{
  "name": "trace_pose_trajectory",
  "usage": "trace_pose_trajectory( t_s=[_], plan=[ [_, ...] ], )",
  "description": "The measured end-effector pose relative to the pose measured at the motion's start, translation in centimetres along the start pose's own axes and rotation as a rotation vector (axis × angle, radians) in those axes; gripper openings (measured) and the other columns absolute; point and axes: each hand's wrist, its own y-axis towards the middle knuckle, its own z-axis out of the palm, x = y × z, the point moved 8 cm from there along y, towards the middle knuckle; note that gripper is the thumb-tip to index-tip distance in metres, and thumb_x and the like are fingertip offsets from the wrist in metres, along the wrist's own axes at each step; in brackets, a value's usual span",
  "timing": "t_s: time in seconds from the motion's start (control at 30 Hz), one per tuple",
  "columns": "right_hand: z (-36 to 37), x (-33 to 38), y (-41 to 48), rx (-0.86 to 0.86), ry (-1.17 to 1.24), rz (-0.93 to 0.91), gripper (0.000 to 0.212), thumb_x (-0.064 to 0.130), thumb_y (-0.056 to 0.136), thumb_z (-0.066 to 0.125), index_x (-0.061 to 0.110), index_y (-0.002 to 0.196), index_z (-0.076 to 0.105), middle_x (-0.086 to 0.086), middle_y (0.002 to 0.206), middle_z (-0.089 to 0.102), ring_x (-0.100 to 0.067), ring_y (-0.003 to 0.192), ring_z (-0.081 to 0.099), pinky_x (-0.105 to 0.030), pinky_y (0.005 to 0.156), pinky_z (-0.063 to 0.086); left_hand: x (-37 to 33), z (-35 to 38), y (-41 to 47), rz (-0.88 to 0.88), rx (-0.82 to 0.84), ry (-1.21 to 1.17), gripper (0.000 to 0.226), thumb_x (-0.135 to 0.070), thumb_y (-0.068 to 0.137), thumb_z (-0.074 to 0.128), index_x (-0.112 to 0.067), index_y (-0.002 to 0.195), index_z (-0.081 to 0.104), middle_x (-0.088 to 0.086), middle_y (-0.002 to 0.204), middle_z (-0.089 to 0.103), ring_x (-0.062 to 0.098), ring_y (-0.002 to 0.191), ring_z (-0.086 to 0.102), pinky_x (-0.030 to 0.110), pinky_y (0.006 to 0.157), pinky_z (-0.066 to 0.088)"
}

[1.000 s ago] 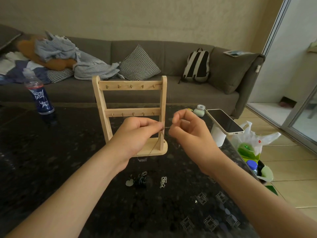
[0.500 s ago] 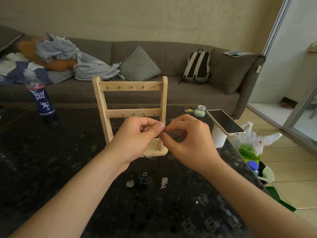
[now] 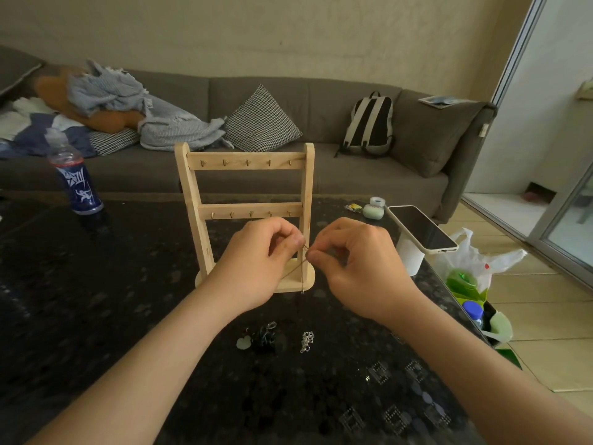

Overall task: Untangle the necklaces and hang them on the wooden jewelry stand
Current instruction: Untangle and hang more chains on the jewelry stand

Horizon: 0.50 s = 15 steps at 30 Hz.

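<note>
The left hand and the right hand are both pinching a thin chain necklace, fingertips nearly meeting in front of the wooden jewelry stand. The chain's strands are dangling below the pinch. Nearer the person, a dark tangled necklace and a silver chain are lying apart on the black worktop.

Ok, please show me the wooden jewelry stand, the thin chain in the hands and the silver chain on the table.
wooden jewelry stand (image 3: 215, 162): head view, on its top bar.
thin chain (image 3: 303, 271): head view, on the hanging strand.
silver chain (image 3: 307, 341): head view, middle of the small heap.
</note>
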Motion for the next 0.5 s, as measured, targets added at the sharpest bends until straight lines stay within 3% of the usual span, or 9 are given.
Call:
trace_pose_trajectory(
  t_s=[0.1,0.23,0.43,0.5],
  plan=[
    [-0.1,0.2,-0.1,0.007,0.034,0.020,0.017,0.017,0.096,0.075,0.029,0.084,0.075,0.015,0.092,0.066,0.005,0.083,0.059,-0.005,0.071,0.042,-0.1,0.1,-0.1,0.015,0.025,0.019,0.013,-0.032,0.107,0.058,-0.032,0.112,0.070,-0.020,0.104,0.066,-0.003,0.101,0.061,0.014,0.087,0.045],
    [0.2,-0.2,-0.1,0.064,0.120,0.115,0.015,0.023,0.091,0.070,0.028,0.077,0.070,0.012,0.086,0.061,0.002,0.070,0.053,-0.008,0.064,0.041,0.1,0.5,-0.1,-0.025,0.074,-0.064,0.012,-0.032,0.108,0.056,-0.033,0.110,0.069,-0.016,0.096,0.068,0.000,0.088,0.065,0.021,0.084,0.050],
    [0.1,-0.4,0.0,0.055,0.039,0.100,0.013,0.036,0.081,0.073,0.027,0.071,0.072,0.014,0.098,0.063,0.009,0.082,0.055,-0.006,0.068,0.040,0.2,1.3,-0.2,-0.054,0.149,-0.138,0.014,-0.030,0.110,0.054,-0.029,0.108,0.068,-0.003,0.080,0.072,0.006,0.078,0.069,0.026,0.085,0.053],
    [0.0,-0.4,-0.1,0.047,0.054,0.090,0.018,0.044,0.079,0.071,0.029,0.069,0.071,0.014,0.097,0.064,0.006,0.084,0.056,-0.008,0.069,0.040,0.2,1.3,-0.2,-0.065,0.155,-0.163,0.013,-0.028,0.111,0.054,-0.027,0.108,0.067,-0.006,0.080,0.072,0.002,0.074,0.068,0.021,0.077,0.053]
  ],
)
